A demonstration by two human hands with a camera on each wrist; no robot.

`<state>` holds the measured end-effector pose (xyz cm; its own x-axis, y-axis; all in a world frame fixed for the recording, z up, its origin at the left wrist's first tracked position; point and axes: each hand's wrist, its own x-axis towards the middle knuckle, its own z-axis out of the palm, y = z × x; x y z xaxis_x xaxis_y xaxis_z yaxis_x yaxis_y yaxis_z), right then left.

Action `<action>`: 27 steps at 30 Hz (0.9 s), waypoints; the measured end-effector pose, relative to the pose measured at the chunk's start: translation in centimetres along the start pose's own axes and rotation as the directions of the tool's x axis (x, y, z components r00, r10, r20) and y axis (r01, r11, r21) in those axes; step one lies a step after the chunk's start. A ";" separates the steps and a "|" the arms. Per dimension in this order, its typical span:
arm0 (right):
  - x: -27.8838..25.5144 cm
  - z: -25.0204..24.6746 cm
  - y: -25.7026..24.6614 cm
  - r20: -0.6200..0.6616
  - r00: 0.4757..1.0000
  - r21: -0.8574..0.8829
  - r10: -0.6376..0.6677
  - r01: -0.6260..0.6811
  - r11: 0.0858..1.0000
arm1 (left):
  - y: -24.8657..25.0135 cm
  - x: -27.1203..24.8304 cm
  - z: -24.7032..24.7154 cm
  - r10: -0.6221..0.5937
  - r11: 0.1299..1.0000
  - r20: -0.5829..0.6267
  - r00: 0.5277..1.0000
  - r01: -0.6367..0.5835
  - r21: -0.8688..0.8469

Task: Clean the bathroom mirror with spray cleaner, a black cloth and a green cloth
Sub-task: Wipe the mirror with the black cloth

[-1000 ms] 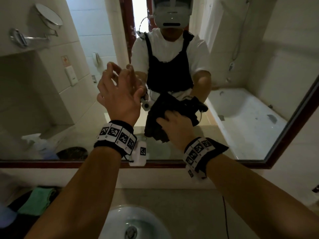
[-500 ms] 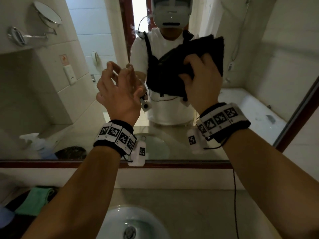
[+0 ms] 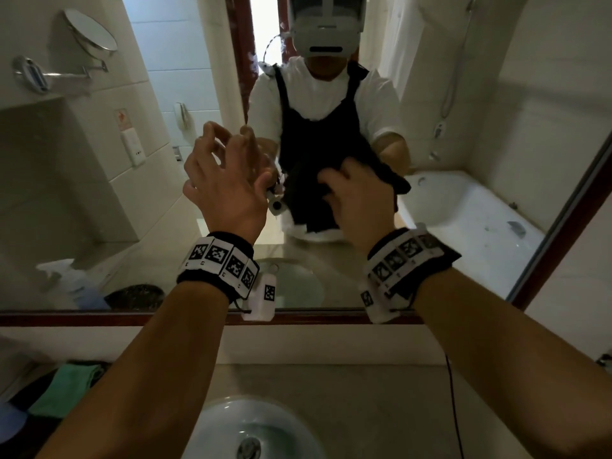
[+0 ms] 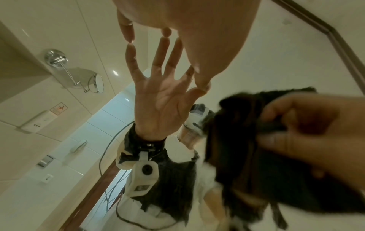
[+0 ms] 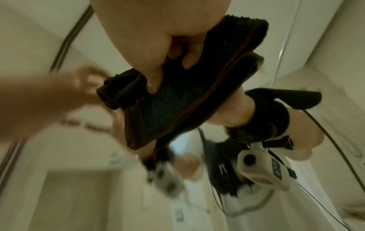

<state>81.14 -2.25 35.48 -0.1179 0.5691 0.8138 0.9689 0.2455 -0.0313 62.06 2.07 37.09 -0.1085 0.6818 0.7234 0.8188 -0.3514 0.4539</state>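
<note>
The bathroom mirror (image 3: 480, 134) fills the wall ahead of me. My right hand (image 3: 357, 197) grips the folded black cloth (image 3: 395, 182) and presses it flat on the glass near the middle. The right wrist view shows the thumb and fingers (image 5: 189, 59) curled over the black cloth (image 5: 177, 106). My left hand (image 3: 225, 180) stands to its left with spread fingers, and its fingertips (image 4: 129, 36) touch the glass. It holds nothing. The green cloth (image 3: 66, 385) lies on the counter at the lower left. The spray bottle shows only as a blurred reflection (image 3: 63, 279).
A white sink (image 3: 251, 425) sits below my arms. The mirror's dark red frame (image 3: 99, 318) runs along its bottom and right side. A round swing-arm mirror (image 3: 89, 29) juts from the left wall. A dark cloth lies under the green one.
My right hand swept the black cloth up the glass half a second ago and has now come back down to the middle. My left hand has stayed on the mirror.
</note>
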 end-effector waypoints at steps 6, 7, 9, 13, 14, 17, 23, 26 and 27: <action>6.3 -5.6 2.8 -0.213 0.951 0.117 0.224 -0.202 0.972 | 0.2 -0.1 0.0 0.007 1.000 0.002 1.000 -0.007 -0.004; 6.4 -5.5 2.8 -0.229 0.943 0.139 0.243 -0.215 0.967 | 0.2 -0.1 -0.1 0.006 1.000 -0.001 1.000 -0.006 0.000; 6.0 -5.0 2.6 -0.244 0.936 0.151 0.255 -0.223 0.963 | 0.2 0.0 0.0 0.005 1.000 -0.003 1.000 -0.005 0.000; 3.1 -3.3 2.4 -0.173 0.965 0.093 0.198 -0.185 0.978 | 0.2 -0.1 0.2 0.004 1.000 -0.011 1.000 -0.005 -0.011; 2.0 -2.6 2.3 -0.142 0.974 0.074 0.174 -0.165 0.984 | 0.2 -0.1 0.3 0.003 1.000 -0.016 1.000 -0.003 -0.011; -1.3 -0.8 2.3 -0.046 0.990 0.024 0.133 -0.132 0.991 | 0.2 -0.3 0.5 -0.002 1.000 -0.031 1.000 0.001 -0.009; -3.6 -0.4 3.7 0.045 0.995 0.026 0.090 -0.091 0.995 | 2.8 -1.9 1.1 0.125 0.992 -0.071 0.990 -0.127 -0.024; -4.2 -1.3 5.1 0.050 0.993 0.038 0.107 -0.109 0.993 | 5.1 -3.1 1.8 0.176 0.984 -0.028 0.984 -0.176 -0.012; -4.6 -1.8 6.0 0.045 0.989 0.034 0.138 -0.140 0.990 | 5.7 -3.3 2.1 0.172 0.985 -0.014 0.985 -0.172 -0.010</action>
<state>87.90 -4.82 32.62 0.0075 0.6322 0.7747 0.9680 0.1899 -0.1643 68.30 -0.86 36.19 0.0261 0.6020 0.7981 0.8196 -0.4700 0.3278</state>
